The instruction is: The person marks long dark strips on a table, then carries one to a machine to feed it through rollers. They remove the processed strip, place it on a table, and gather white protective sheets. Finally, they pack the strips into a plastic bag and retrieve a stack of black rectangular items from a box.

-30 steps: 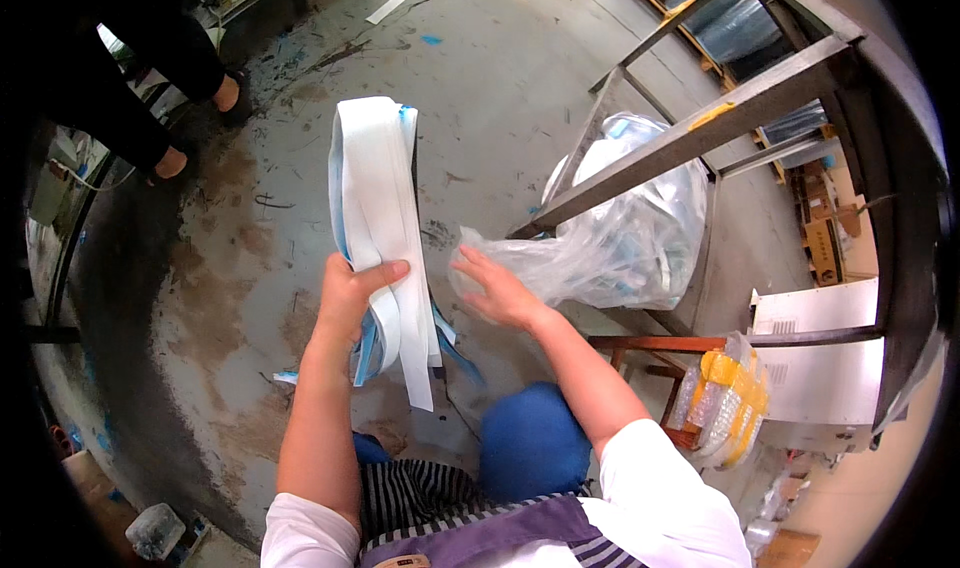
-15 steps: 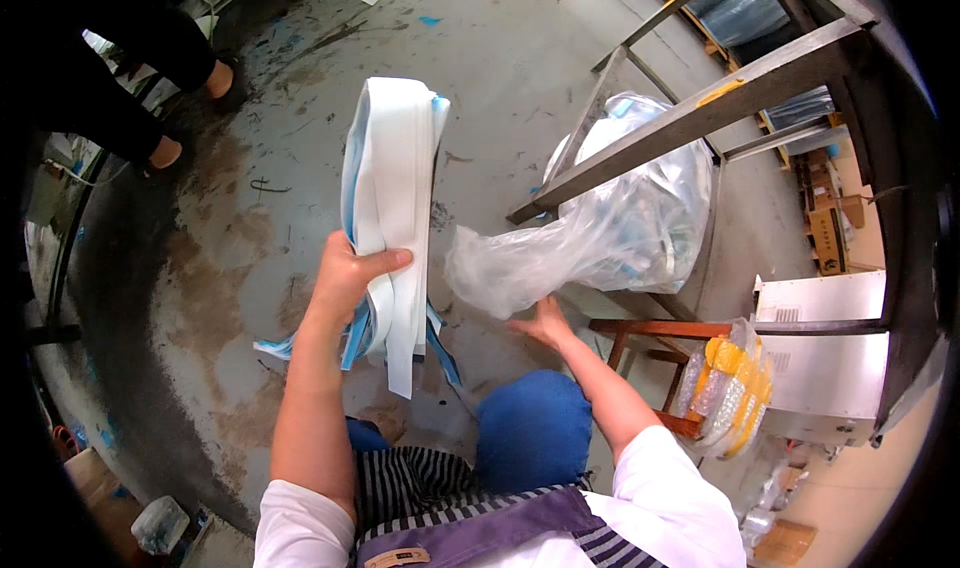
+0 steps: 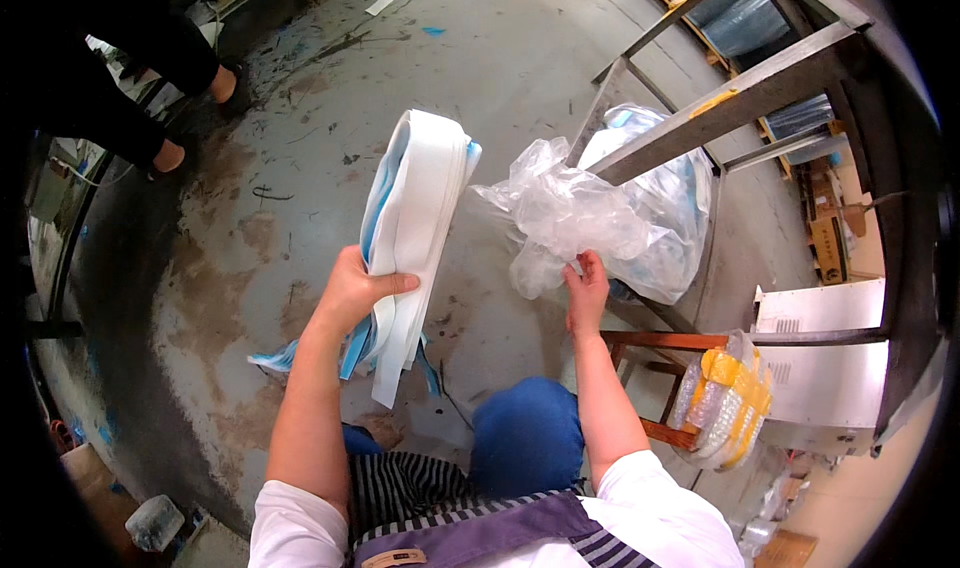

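A folded bundle of long white and light-blue strips (image 3: 425, 198) is gripped in my left hand (image 3: 356, 293), thumb across its white face. The fold points up and away from me; loose ends hang below the hand. To the right, my right hand (image 3: 588, 293) has its fingers closed at the lower edge of a clear plastic bag (image 3: 580, 213). The bag's crumpled mouth bulges toward the strips, and its fuller body, with white and blue material inside, lies beyond a metal frame bar. Exactly how the fingertips pinch the film is partly hidden.
A metal frame (image 3: 720, 108) slants across the right side, over the bag. Below it are a wooden stool (image 3: 660, 342), a bubble-wrapped roundish bundle with yellow tape (image 3: 725, 403) and a white metal cabinet (image 3: 825, 338). Another person's legs (image 3: 130, 68) are at upper left.
My right hand has moved up and slightly right onto the bag's edge. The bag's mouth has risen and spread out. The strips, in my left hand, have shifted slightly down and right.
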Motion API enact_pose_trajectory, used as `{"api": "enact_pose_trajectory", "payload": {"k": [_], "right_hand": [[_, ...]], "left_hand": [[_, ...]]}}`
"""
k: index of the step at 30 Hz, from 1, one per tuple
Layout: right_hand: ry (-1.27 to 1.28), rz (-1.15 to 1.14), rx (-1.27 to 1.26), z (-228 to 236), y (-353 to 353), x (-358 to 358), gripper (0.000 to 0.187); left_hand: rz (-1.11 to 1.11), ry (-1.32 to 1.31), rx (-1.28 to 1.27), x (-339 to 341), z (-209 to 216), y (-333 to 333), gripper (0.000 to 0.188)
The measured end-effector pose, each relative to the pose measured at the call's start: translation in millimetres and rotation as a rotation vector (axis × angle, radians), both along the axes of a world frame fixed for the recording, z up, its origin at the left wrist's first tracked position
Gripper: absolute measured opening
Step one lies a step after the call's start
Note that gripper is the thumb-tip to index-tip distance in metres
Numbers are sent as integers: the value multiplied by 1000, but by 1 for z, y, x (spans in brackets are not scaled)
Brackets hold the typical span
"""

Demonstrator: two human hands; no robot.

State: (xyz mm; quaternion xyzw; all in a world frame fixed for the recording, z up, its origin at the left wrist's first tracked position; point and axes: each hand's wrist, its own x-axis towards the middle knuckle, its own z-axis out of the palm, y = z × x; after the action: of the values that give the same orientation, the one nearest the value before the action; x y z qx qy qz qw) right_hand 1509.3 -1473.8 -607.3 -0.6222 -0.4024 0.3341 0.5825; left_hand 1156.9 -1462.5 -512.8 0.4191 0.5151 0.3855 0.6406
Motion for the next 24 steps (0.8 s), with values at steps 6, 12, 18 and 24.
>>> {"api": "enact_pose_trajectory", "payload": {"k": [6,12,18,24], "right_hand": [[-744,-122,-15,11,39,-42,64],[-175,-436,109,8,100,-13,46],[-316,-132,9,58,55,9,38],[-1191,212,-154,113,-21,43,45]], "left_hand": [[-95,68,-27,8,-5,0,38],[-205,106,4,15,-6,-4,39],[-679,305,22,44,-36,-13,44],[-812,370,97,118,-85,-32,50]]}}
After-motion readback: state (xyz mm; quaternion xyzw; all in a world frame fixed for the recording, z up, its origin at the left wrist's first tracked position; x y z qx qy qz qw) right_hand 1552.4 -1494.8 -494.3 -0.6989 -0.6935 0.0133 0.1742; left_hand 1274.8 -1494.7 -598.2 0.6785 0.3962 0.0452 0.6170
